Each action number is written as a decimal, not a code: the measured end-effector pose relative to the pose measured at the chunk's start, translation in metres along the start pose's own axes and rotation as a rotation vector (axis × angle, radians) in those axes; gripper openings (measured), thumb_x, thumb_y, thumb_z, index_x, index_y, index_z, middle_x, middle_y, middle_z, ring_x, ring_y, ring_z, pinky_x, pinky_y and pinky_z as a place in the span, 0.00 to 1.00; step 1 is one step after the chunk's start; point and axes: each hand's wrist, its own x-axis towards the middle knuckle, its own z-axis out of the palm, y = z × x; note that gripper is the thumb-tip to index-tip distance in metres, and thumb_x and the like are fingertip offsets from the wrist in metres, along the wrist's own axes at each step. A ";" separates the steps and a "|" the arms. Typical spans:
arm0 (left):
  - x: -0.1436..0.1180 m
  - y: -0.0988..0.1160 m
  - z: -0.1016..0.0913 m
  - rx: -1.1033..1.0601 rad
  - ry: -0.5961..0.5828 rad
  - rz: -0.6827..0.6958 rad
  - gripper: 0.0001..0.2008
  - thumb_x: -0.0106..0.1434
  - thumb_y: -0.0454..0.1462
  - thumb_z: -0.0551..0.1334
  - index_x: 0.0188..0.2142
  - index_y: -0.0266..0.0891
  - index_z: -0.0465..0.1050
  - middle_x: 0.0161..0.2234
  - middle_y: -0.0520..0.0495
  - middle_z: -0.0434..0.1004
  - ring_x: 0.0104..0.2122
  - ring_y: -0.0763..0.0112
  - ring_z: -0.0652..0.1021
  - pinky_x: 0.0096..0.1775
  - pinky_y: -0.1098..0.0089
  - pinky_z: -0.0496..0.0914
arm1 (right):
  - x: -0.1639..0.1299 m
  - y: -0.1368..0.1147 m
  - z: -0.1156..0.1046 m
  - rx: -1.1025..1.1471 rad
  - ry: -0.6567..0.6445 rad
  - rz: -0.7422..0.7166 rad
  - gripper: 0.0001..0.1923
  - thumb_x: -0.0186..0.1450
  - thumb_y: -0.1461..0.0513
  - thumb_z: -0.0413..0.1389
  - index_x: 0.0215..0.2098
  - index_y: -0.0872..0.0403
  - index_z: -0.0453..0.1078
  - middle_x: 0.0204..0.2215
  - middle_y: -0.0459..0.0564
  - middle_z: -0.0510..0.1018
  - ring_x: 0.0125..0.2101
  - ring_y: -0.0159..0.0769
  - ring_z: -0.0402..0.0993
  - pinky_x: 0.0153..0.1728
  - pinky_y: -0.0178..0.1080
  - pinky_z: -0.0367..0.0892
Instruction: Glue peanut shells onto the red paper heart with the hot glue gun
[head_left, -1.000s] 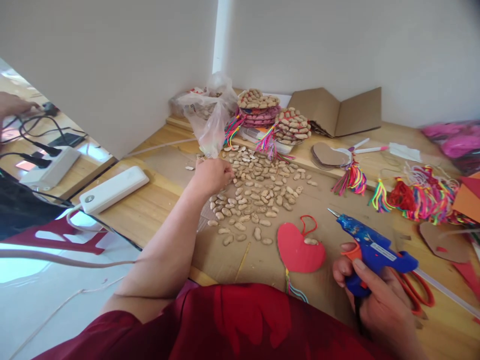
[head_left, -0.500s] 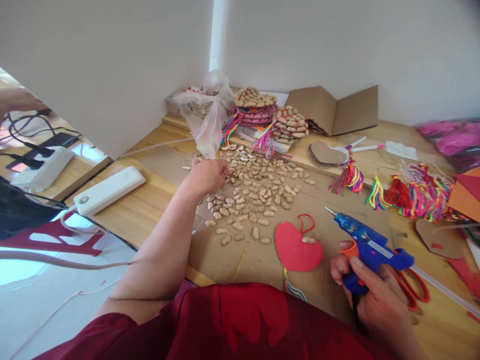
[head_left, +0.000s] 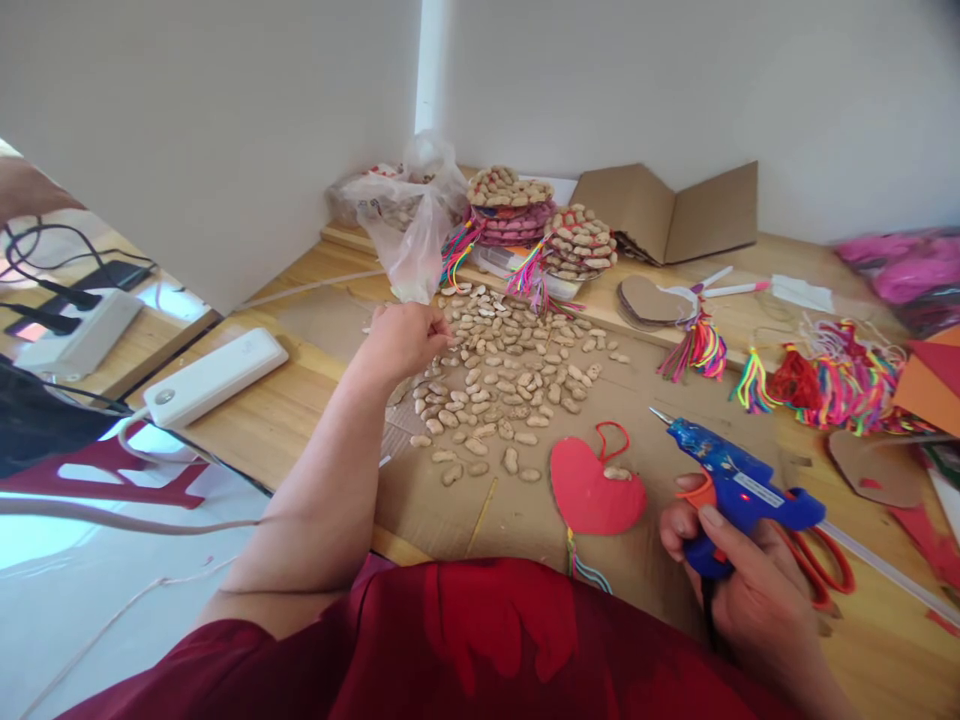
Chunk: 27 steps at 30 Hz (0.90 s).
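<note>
My left hand (head_left: pixel 409 340) is at the left edge of a spread of peanuts (head_left: pixel 517 380), its fingers pinched together; whatever sits between the fingertips is hidden. In my right hand (head_left: pixel 742 560) is a blue hot glue gun (head_left: pixel 731 480) with an orange trigger, its nozzle pointing to the upper left and a clear glue stick (head_left: pixel 877 565) coming out of its back. Between my hands a red paper heart (head_left: pixel 598 490) lies on the brown cardboard sheet (head_left: pixel 450 520). The heart has a red cord loop, a striped tassel and one peanut at its upper right edge.
Peanut-covered hearts (head_left: pixel 577 245) are stacked at the back beside a plastic bag (head_left: pixel 409 235). Colourful tassels (head_left: pixel 840 385) and cardboard hearts (head_left: pixel 649 300) lie to the right. Orange-handled scissors (head_left: pixel 825 570) rest beneath the right hand. A white power strip (head_left: pixel 217 378) is at left.
My left hand stays at the peanuts, its fingers shifting slightly. The right hand keeps the glue gun in nearly the same place, and the whole view has tilted a little.
</note>
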 end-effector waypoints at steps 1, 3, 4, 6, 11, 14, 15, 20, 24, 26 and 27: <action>0.000 0.000 0.000 0.015 -0.009 0.012 0.07 0.62 0.38 0.62 0.35 0.42 0.80 0.35 0.47 0.83 0.37 0.60 0.79 0.44 0.63 0.68 | 0.000 0.001 0.000 0.004 -0.002 -0.004 0.14 0.60 0.55 0.66 0.42 0.50 0.74 0.23 0.45 0.71 0.25 0.33 0.69 0.25 0.33 0.65; 0.000 -0.001 0.002 0.051 -0.026 0.037 0.09 0.62 0.37 0.60 0.35 0.42 0.80 0.36 0.47 0.83 0.39 0.60 0.79 0.44 0.63 0.68 | 0.001 0.002 -0.001 0.020 0.000 -0.014 0.14 0.60 0.55 0.66 0.42 0.51 0.74 0.23 0.45 0.71 0.26 0.33 0.69 0.25 0.33 0.65; 0.000 0.000 0.002 0.066 -0.031 0.046 0.09 0.62 0.37 0.59 0.35 0.42 0.80 0.36 0.47 0.83 0.39 0.59 0.79 0.44 0.64 0.68 | 0.002 0.003 -0.001 0.031 0.003 -0.021 0.14 0.60 0.55 0.66 0.42 0.51 0.74 0.24 0.45 0.71 0.26 0.33 0.68 0.25 0.33 0.65; 0.000 0.000 0.003 0.080 -0.032 0.060 0.10 0.62 0.36 0.58 0.36 0.42 0.80 0.37 0.47 0.83 0.39 0.60 0.79 0.42 0.65 0.68 | 0.001 0.003 0.000 0.044 0.003 -0.038 0.14 0.61 0.55 0.66 0.42 0.50 0.73 0.24 0.45 0.71 0.26 0.33 0.68 0.26 0.34 0.65; -0.001 0.005 0.005 0.035 0.006 0.097 0.11 0.60 0.38 0.58 0.35 0.40 0.79 0.31 0.46 0.81 0.32 0.62 0.78 0.37 0.67 0.67 | -0.004 -0.003 0.004 0.035 -0.048 -0.015 0.14 0.63 0.56 0.64 0.45 0.50 0.71 0.25 0.45 0.72 0.27 0.34 0.68 0.28 0.35 0.64; -0.002 0.011 0.010 -0.039 0.007 0.123 0.10 0.58 0.39 0.59 0.33 0.40 0.79 0.29 0.48 0.81 0.30 0.64 0.77 0.36 0.69 0.67 | -0.004 -0.003 0.003 0.043 -0.057 -0.028 0.13 0.64 0.56 0.64 0.45 0.50 0.72 0.25 0.45 0.72 0.27 0.34 0.68 0.28 0.36 0.63; -0.002 0.012 0.012 -0.067 0.006 0.135 0.10 0.58 0.39 0.60 0.33 0.41 0.80 0.29 0.49 0.81 0.30 0.65 0.77 0.35 0.69 0.67 | -0.004 -0.002 0.003 0.047 -0.062 -0.033 0.13 0.64 0.56 0.64 0.44 0.51 0.72 0.24 0.45 0.72 0.27 0.34 0.68 0.28 0.36 0.63; -0.001 0.016 0.026 -0.197 0.052 0.260 0.15 0.60 0.40 0.58 0.42 0.43 0.82 0.35 0.50 0.83 0.34 0.65 0.79 0.39 0.69 0.69 | -0.002 0.001 0.002 0.054 -0.062 -0.041 0.13 0.64 0.56 0.64 0.44 0.51 0.72 0.24 0.45 0.72 0.26 0.34 0.69 0.27 0.36 0.62; -0.002 0.017 0.026 -0.221 0.058 0.274 0.15 0.62 0.47 0.60 0.37 0.41 0.82 0.32 0.49 0.82 0.32 0.65 0.78 0.38 0.68 0.68 | -0.004 -0.003 0.004 0.035 -0.055 -0.016 0.14 0.63 0.55 0.64 0.44 0.51 0.72 0.24 0.45 0.73 0.26 0.34 0.69 0.28 0.36 0.63; -0.003 0.017 0.023 -0.193 0.051 0.245 0.17 0.63 0.49 0.59 0.34 0.40 0.81 0.28 0.49 0.81 0.29 0.66 0.76 0.36 0.68 0.68 | -0.005 -0.004 0.004 0.024 -0.059 -0.014 0.14 0.63 0.55 0.64 0.44 0.51 0.72 0.24 0.45 0.73 0.26 0.35 0.69 0.28 0.37 0.63; -0.003 0.018 0.022 -0.191 0.057 0.236 0.17 0.63 0.48 0.59 0.35 0.40 0.82 0.29 0.49 0.81 0.30 0.66 0.77 0.36 0.68 0.68 | -0.005 -0.004 0.003 0.025 -0.055 -0.017 0.15 0.63 0.54 0.64 0.44 0.51 0.71 0.24 0.45 0.73 0.26 0.35 0.69 0.28 0.37 0.63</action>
